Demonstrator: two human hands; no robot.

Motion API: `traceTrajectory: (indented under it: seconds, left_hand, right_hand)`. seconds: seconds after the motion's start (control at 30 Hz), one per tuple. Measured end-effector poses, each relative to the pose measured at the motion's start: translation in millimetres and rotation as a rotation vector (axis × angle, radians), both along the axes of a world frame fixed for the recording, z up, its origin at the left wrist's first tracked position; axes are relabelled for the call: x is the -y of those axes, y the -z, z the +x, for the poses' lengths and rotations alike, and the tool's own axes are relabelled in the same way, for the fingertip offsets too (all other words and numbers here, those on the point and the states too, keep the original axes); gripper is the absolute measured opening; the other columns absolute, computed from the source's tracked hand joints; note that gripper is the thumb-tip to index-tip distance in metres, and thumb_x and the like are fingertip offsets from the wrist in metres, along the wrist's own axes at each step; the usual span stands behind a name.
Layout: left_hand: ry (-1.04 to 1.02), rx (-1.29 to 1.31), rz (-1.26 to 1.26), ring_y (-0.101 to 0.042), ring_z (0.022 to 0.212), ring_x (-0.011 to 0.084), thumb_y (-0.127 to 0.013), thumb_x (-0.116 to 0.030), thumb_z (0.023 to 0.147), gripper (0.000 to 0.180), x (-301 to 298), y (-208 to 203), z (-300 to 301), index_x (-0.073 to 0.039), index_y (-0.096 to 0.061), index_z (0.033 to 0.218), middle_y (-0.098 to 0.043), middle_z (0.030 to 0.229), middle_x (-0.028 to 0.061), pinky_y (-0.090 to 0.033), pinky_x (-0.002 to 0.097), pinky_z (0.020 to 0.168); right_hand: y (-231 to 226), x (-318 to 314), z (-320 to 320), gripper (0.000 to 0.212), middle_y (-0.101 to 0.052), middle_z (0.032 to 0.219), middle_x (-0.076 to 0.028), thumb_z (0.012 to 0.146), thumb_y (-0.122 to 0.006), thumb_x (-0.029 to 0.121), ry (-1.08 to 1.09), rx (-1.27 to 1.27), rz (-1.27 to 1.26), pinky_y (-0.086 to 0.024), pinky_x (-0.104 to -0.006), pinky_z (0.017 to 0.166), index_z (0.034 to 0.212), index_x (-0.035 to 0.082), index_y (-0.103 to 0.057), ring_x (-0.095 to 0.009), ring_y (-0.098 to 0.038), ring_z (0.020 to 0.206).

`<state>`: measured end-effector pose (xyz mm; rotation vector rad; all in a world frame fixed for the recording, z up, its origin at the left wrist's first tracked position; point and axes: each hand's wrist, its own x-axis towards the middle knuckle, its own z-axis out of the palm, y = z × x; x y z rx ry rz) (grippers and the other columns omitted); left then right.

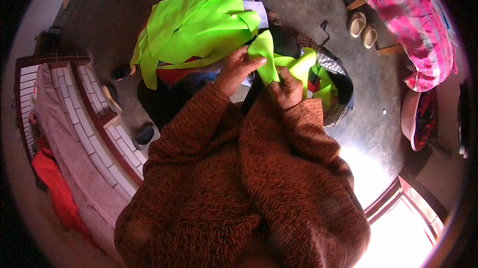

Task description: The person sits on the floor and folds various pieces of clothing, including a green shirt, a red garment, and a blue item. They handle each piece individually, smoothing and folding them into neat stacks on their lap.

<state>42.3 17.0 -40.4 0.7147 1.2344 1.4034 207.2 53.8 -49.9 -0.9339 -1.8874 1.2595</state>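
Observation:
A strip of neon yellow-green fabric (263, 53) stretches between my two hands in front of my chest. My left hand (238, 70) pinches its left part, thumb on top. Lower on the strip, my right hand (289, 89) grips it with curled fingers. More of the same fabric trails past my right hand into a dark container (343, 89) that holds other cloth pieces. Ahead and to the left lies a large heap of neon fabric pieces (199, 21), with red, blue and white cloth showing at its edges.
White-tiled brick steps (74, 104) with a mauve cloth (69, 133) and a red cloth (57, 183) run along the left. Beige clogs (357, 24) stand at the far right, near a pink plaid cover (398, 14) and a pink basin (409, 118). A dark shoe (145, 134) lies left.

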Motion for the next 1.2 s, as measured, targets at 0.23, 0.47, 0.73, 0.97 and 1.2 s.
traceTrajectory:
  seconds: [0.23, 0.47, 0.73, 0.97, 1.2]
  left_hand:
    - [-0.083, 0.135, 0.112, -0.057, 0.089, 0.0142, -0.06, -0.011, 0.078, 0.03, 9.0, -20.1, -13.8, 0.0, -0.059, 0.105, -0.062, 0.098, 0.0051, -0.043, 0.0288, 0.083]
    - [-0.154, 0.282, 0.208, -0.058, 0.094, 0.0194, -0.058, -0.011, 0.073, 0.039, 13.3, -44.1, -25.9, 0.004, -0.056, 0.109, -0.062, 0.101, 0.01, -0.042, 0.0314, 0.087]
    - [-0.182, 0.161, 0.171, -0.061, 0.08, 0.0162, -0.058, -0.008, 0.074, 0.031, 21.2, -46.6, -41.0, 0.005, -0.06, 0.101, -0.065, 0.092, 0.0092, -0.047, 0.0273, 0.077]
    - [-0.254, 0.077, 0.163, -0.06, 0.079, 0.015, -0.059, -0.01, 0.074, 0.029, 22.7, -49.7, -39.4, 0.004, -0.061, 0.1, -0.064, 0.09, 0.0076, -0.046, 0.0266, 0.075]
    - [-0.377, 0.091, 0.188, -0.061, 0.082, 0.0178, -0.058, -0.011, 0.074, 0.032, 27.2, -70.9, -47.6, 0.005, -0.059, 0.102, -0.063, 0.093, 0.0105, -0.047, 0.028, 0.076]
  right_hand:
    - [12.8, -5.5, 9.6, 0.043, -0.059, 0.1, -0.008, 0.07, -0.054, -0.009, -0.053, -0.247, -0.155, -0.044, -0.028, 0.084, 0.111, 0.003, -0.05, -0.019, -0.058, 0.095]
    - [-25.1, -9.7, 16.4, 0.062, -0.053, 0.114, -0.012, 0.073, -0.072, 0.012, -0.126, -0.062, -0.177, -0.043, -0.0329, 0.09, 0.125, 0.006, -0.039, -0.022, -0.054, 0.102]
    - [-17.8, -12.8, 18.5, 0.063, -0.051, 0.117, -0.012, 0.074, -0.073, 0.019, -0.102, -0.212, -0.256, -0.042, -0.0344, 0.089, 0.126, 0.007, -0.039, -0.022, -0.052, 0.106]
    - [8.4, -17.2, 15.8, 0.025, -0.058, 0.102, -0.008, 0.076, -0.07, 0.01, 0.095, -0.089, 0.089, -0.047, -0.0306, 0.079, 0.097, 0.004, -0.058, -0.016, -0.057, 0.088]
    - [44.0, -62.0, 70.5, 0.027, -0.06, 0.1, -0.013, 0.089, -0.053, 0.02, 0.432, -0.631, -0.681, -0.051, -0.0374, 0.075, 0.109, 0.002, -0.052, -0.025, -0.06, 0.085]
